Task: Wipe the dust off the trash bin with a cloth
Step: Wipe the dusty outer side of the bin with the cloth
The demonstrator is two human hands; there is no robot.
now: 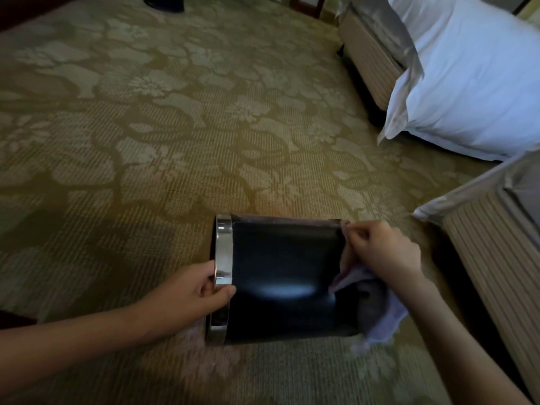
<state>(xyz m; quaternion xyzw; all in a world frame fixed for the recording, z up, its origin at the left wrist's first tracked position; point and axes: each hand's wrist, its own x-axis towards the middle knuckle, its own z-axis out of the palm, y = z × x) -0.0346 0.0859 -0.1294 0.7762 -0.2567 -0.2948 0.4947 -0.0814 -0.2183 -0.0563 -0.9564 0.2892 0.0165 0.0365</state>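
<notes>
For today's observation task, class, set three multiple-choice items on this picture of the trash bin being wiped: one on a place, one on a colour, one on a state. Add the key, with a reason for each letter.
1. Where does the left hand hold the trash bin?
A. at its chrome rim
B. at its base
C. on the middle of its wall

2. What colour is the bin's wall?
A. white
B. red
C. black

3. How is the bin placed?
A. upright
B. on its side
C. upside down

Key:
1 A, the fingers curl round the shiny ring.
2 C, the wall is glossy black.
3 B, the opening faces sideways, while the right hand holds the cloth at the base end.
</notes>
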